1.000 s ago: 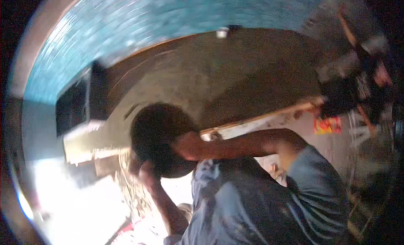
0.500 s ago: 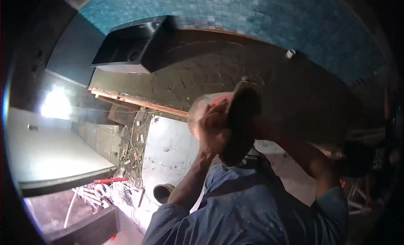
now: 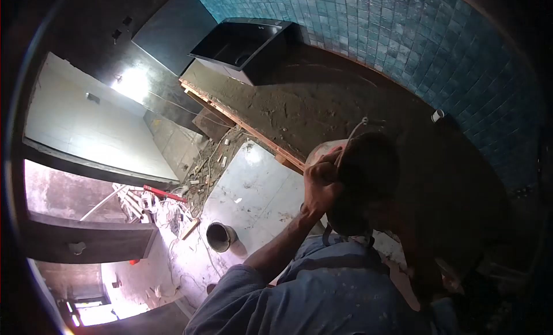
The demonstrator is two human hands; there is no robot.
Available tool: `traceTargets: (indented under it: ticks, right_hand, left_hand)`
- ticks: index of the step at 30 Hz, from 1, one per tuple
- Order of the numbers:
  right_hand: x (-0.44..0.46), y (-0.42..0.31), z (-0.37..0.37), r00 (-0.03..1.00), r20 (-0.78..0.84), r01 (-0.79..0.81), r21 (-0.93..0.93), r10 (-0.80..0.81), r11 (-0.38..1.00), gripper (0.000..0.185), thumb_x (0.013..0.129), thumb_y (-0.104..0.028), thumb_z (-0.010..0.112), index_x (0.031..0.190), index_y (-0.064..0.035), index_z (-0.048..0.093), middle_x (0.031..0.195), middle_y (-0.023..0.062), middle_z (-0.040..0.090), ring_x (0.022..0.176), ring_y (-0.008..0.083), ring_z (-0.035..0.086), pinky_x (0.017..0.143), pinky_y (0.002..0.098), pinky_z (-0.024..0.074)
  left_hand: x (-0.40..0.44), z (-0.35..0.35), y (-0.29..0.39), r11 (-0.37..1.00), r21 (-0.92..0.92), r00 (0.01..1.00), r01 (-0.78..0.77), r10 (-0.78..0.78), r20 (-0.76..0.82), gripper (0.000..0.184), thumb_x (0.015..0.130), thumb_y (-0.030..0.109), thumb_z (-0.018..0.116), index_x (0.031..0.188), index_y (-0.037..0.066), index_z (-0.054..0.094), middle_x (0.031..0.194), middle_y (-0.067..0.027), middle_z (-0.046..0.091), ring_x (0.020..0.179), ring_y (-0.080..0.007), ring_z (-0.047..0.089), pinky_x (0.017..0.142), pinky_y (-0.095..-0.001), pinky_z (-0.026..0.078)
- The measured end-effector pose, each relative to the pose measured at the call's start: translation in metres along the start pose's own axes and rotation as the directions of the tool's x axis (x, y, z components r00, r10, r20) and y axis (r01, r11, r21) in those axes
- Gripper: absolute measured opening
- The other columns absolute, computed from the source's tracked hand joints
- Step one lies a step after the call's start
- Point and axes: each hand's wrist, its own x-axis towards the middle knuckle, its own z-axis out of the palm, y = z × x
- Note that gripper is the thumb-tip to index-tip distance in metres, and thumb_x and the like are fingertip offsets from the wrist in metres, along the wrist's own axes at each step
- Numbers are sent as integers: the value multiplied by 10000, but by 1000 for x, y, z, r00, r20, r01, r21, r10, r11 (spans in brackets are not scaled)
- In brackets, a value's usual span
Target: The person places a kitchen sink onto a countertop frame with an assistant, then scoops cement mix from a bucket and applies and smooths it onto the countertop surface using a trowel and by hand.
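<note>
A bucket point(image 3: 368, 176) is tilted in front of my chest, over the edge of a wet mortar-covered counter point(image 3: 276, 107). My left hand point(image 3: 321, 188) is closed on its rim, near the thin wire handle. The bucket's dark mouth faces toward my right side, and what is inside is lost in shadow. My right hand point(image 3: 387, 213) is by the lower right of the bucket's mouth; its fingers are hidden in the dark.
A black sink point(image 3: 230, 47) is set in the counter's far left end. Blue-green tiles point(image 3: 397, 32) cover the wall behind. A white pipe end point(image 3: 438, 115) stands near the wall. Another bucket point(image 3: 221, 237) is on the floor beside a pale slab point(image 3: 253, 185), near rubble and cables.
The view has swung, so the sink and counter appear farther right. The bucket stays in my left hand. My right arm has moved lower, into shadow.
</note>
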Motion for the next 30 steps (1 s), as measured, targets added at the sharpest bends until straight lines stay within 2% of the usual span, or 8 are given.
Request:
traceTargets:
  ticks: [6,9,13,16,17,24,26,30]
  right_hand:
    - [-65,53,-78,999,-40,-20,86,24,996,354,958,-431,614,1098,-121,715,853,32,668,744,112,599,665,306,510]
    - [-68,121,-117,899,-326,271,-110,-292,956,376,940,-422,637,1093,-85,705,873,78,677,738,113,604,632,307,509]
    - [-123,182,-183,919,-362,343,544,-155,766,614,911,-338,672,1402,-27,474,888,94,671,723,99,615,613,273,492]
    - [-133,203,-250,844,-515,74,394,153,916,669,888,-324,684,1420,2,443,771,54,633,586,97,572,481,259,425]
    - [-130,214,-268,787,-575,19,386,224,922,681,880,-325,687,1417,14,441,737,40,619,549,97,556,449,256,402]
    - [-55,290,-389,514,-854,231,225,77,947,652,866,-292,683,1370,61,465,785,82,625,608,165,585,508,325,453]
    - [-9,316,-433,336,-930,-146,-210,-151,967,611,872,-311,678,1337,46,505,859,111,648,681,219,622,590,370,495]
    - [27,310,-429,159,-950,-546,-312,-270,777,520,894,-337,655,1274,10,583,967,169,677,801,294,663,730,432,539]
  left_hand:
    - [-31,86,14,959,-90,920,267,-282,-272,321,583,49,600,876,-67,660,686,25,556,634,-90,502,578,-259,435]
    - [-55,105,-52,949,-168,922,267,-302,-242,192,616,-23,558,598,86,400,603,54,441,550,-56,396,467,-271,307]
    - [-77,113,-66,856,-410,913,314,-391,-117,181,629,-23,542,790,-37,622,947,-71,637,778,-152,590,647,-267,492]
    - [-79,155,-23,877,-328,800,351,-462,-382,230,643,-8,558,840,-49,669,806,-74,681,701,-122,627,546,-254,480]
    - [-84,152,-27,822,-413,780,392,-535,-325,614,507,37,509,1097,-94,619,1012,-132,651,807,-224,632,705,-283,513]
    - [-116,122,-41,906,-128,801,404,-418,-429,601,498,45,529,1071,-110,620,988,-148,650,795,-239,625,724,-325,527]
    - [-107,149,4,804,-340,614,488,-593,-521,503,526,49,552,1003,-92,629,1000,-162,647,811,-240,619,730,-358,527]
    - [-142,101,-39,923,-2,818,385,-342,-463,178,570,59,559,702,-54,594,1037,-185,637,874,-270,604,773,-366,515]
